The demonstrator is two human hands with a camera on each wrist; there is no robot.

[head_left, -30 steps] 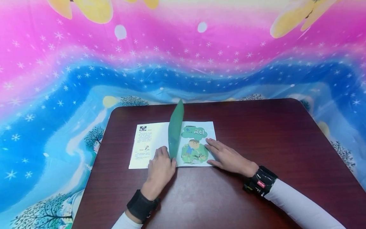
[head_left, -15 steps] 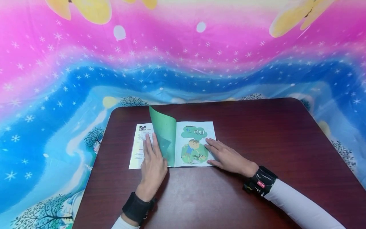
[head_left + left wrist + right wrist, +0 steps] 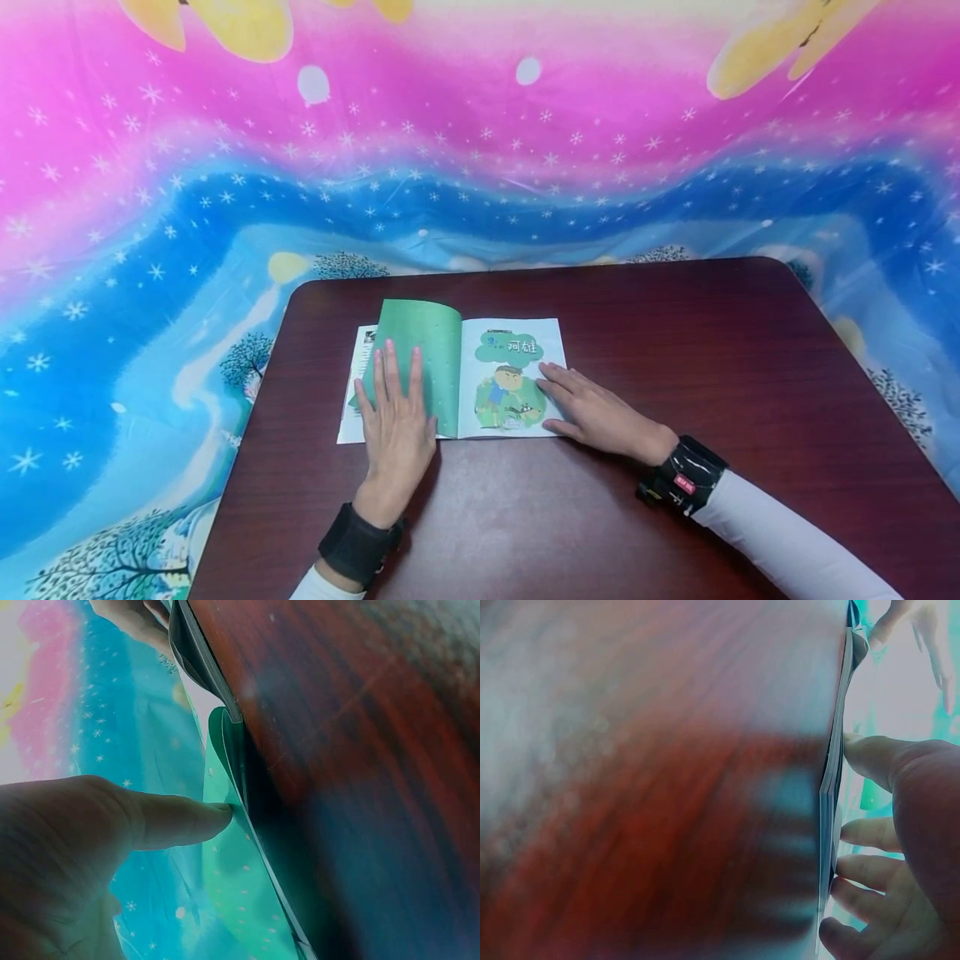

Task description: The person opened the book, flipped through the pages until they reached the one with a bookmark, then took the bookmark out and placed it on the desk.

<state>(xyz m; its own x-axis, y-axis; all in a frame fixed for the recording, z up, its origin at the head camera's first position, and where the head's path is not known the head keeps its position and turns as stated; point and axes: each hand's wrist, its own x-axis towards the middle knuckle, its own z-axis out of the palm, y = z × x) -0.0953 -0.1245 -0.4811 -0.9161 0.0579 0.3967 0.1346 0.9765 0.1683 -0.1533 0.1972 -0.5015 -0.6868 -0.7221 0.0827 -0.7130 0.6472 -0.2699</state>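
Observation:
A thin picture book lies spread on the dark table, its right page showing a cartoon child, a dog and Chinese lettering. On the left, a green speckled page overlaps a white text page, whose left edge still shows. My left hand lies over the green page with fingers straight and spread. In the left wrist view its thumb touches the green paper near the lower edge. My right hand rests with extended fingers on the right page's outer edge; the right wrist view shows the fingertips at the book's side.
The reddish-brown table stretches around the book, with rounded far corners. Behind it hangs a pink and blue cloth with snowflakes and trees. Black bands circle both wrists.
The green page has swung from upright over to the left, down onto the white text page. My left hand has shifted left and its fingers have spread flat. The right hand has stayed put.

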